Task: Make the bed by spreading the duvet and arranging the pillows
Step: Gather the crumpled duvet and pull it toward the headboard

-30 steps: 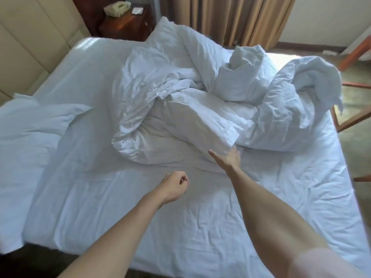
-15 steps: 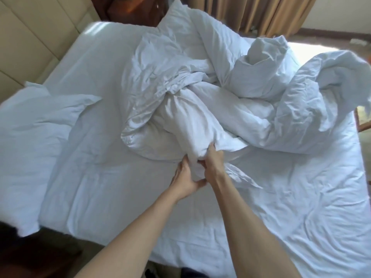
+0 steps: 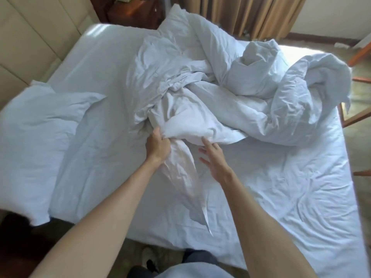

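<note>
Duvet (image 3: 230, 93), white, bunched in a crumpled heap across the middle and far right of the bed (image 3: 281, 187); folds piled high toward the far side, one lobe hanging near the right edge. Left hand (image 3: 157, 147) clamped on a near fold of the duvet, fingers curled into the cloth, a loose tail of fabric trailing down from the grip toward the near edge of the bed. Right hand (image 3: 213, 159) just right of the left, fingers spread and apart, fingertips touching the underside of the same fold; not closed on anything. Both forearms bare, reaching in from the near edge. Pillow (image 3: 38, 125), white, lying flat at the left end of the bed, close to the padded beige headboard (image 3: 30, 43), its near corner overhanging the mattress edge. A second white pillow-like shape (image 3: 180, 23) sits at the far side behind the heap; cannot tell whether it is a pillow or part of the duvet. Fitted sheet wrinkled and bare on the near right. Dark wooden nightstand (image 3: 128, 13) at the far left corner, tan curtains (image 3: 251, 15) beyond the bed, wooden chair frame (image 3: 357, 115) at the right edge.
</note>
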{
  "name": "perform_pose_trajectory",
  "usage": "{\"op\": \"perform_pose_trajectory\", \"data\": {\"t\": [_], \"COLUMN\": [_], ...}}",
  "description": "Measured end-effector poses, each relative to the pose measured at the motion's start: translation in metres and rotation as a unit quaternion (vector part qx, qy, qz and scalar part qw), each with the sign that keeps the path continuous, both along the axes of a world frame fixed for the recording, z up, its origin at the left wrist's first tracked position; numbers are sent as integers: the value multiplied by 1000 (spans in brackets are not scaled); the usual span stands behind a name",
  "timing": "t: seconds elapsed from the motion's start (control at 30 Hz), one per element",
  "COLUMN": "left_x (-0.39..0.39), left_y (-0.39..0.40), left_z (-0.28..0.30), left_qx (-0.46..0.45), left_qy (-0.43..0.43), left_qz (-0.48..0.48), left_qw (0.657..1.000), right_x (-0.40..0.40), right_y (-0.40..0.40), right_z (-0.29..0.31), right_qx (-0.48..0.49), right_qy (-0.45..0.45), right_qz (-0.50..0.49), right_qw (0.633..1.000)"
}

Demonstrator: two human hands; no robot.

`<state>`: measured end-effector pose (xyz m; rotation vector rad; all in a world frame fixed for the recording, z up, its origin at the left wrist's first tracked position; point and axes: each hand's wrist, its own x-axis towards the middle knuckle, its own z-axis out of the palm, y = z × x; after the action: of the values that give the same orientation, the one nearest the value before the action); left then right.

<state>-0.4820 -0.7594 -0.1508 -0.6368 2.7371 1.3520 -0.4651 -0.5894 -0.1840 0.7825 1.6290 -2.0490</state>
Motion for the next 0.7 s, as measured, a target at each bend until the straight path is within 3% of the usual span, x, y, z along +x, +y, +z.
{"op": "perform_pose_trajectory", "data": {"t": [0.1,0.17,0.2,0.27,0.37,0.43,0.5,0.57,0.67,0.7], "left_x": [0,6,11,20,42,64,91,119,165,182], "left_y": [-17,-25,-30,-39,-60,-85,-117,-151,-200,-217], "left_z": [20,26,27,29,35,34,34,34,29,27], "left_qx": [-48,-47,-46,-59,-63,-11,64,71,-47,7], "left_qy": [-41,-45,-45,-55,-84,-105,-104,-84,-132,-176], "left_qz": [-53,-61,-65,-93,-141,-167,-179,-151,-26,37], "left_qw": [997,996,996,992,984,980,976,982,990,984], "right_x": [53,81,93,111,128,135,142,153,170,175], "right_y": [-41,-70,-84,-109,-150,-179,-204,-223,-250,-261], "right_z": [-6,-4,1,13,28,27,23,19,21,23], "right_qx": [46,-62,-148,-224,-223,-182,-142,-142,-181,-183], "right_qy": [2,-17,-38,-62,2,44,28,18,17,12], "right_qz": [129,126,95,39,46,44,21,-22,-67,-89], "right_qw": [991,990,984,972,974,981,989,989,981,979]}}
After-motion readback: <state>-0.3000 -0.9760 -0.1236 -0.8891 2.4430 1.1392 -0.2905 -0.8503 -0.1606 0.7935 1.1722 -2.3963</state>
